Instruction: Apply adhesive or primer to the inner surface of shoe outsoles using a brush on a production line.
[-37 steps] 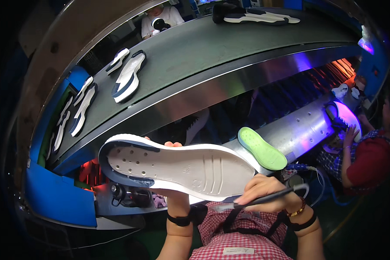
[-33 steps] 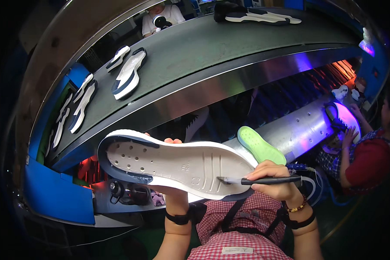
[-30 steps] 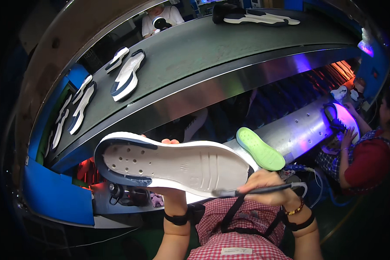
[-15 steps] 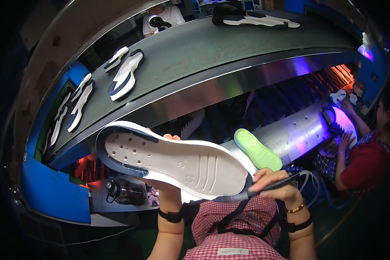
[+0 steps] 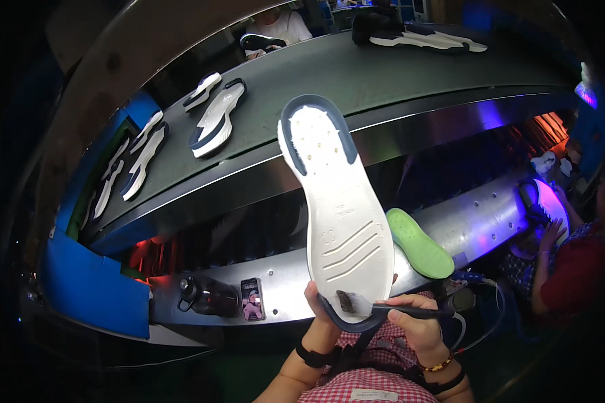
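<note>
A white shoe sole [image 5: 346, 215] with a dark blue rim at heel and toe is held up, its heel end pointing away from me. My left hand [image 5: 323, 316] grips the near end at its left edge; most of its fingers are hidden behind the sole. In my right hand [image 5: 418, 329], closed, is the black handle of a flat brush [image 5: 355, 303]. Its bristles lie against the inner face at the near, toe end. Just right of the sole rests a green insole-shaped piece [image 5: 418, 245] with small holes.
Beyond runs a dark conveyor belt [image 5: 296, 80] carrying several soles [image 5: 218, 117]. On the metal shelf [image 5: 282, 258] are a dark bottle [image 5: 208, 297] and a phone [image 5: 253, 299]. At right, a co-worker's hand [image 5: 552, 235] touches a shoe; another person [image 5: 279, 27] is behind the belt.
The sole has swung from lying crosswise to pointing away, toe end toward me. My left hand has moved to the near end. The brush's bristles now show on the toe area.
</note>
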Tool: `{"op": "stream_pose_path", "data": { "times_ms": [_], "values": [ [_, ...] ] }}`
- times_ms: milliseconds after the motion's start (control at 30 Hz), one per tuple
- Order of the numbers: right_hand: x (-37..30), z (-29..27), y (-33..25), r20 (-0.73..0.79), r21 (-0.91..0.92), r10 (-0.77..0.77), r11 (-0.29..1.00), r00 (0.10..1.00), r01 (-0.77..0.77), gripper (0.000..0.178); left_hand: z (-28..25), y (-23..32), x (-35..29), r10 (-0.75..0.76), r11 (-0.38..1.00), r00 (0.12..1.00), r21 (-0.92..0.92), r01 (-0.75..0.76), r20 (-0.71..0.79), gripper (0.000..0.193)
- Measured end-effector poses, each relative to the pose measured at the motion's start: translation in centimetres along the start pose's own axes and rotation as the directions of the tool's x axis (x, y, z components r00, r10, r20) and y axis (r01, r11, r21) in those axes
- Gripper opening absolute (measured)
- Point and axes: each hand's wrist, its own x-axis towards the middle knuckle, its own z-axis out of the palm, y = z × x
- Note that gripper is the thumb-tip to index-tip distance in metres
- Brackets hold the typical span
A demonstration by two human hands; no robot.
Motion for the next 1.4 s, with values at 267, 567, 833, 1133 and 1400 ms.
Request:
{"op": "stream_pose_path", "data": {
  "times_ms": [267, 567, 833, 1133, 1400],
  "values": [
    [0.9, -0.8, -1.5, 0.512, -0.183, -0.112, 0.955, 0.852, 0.235, 0.022, -5.8, -0.3, -1.4, -0.045, 0.998, 0.973, -0.054, 0.033, -0.227, 0.094],
    [2.2, -1.5, -3.9, 0.606, -0.517, 0.015, 0.767, 0.796, 0.379, 0.022, -3.4, 2.2, -0.3, -0.085, 0.994, 0.977, -0.09, 0.069, -0.194, 0.068],
    [2.4, -2.7, -3.3, 0.678, -0.505, -0.013, 0.718, 0.735, 0.479, 0.023, -3.6, 2.7, 0.6, -0.362, 0.93, 0.924, -0.12, 0.348, -0.124, 0.053],
    [1.6, -3.3, -3.5, 0.729, -0.505, 0.002, 0.677, 0.685, 0.535, 0.02, -1.4, 3.7, 1.4, -0.651, 0.759, 0.751, -0.099, 0.644, -0.109, 0.047],
    [2.2, -3.7, -6.0, 0.781, -0.507, 0.049, 0.633, 0.623, 0.586, 0.023, 2.4, 3.6, 2.6, -0.668, 0.666, 0.662, 0.122, 0.735, -0.341, 0.053]
  ]
}}
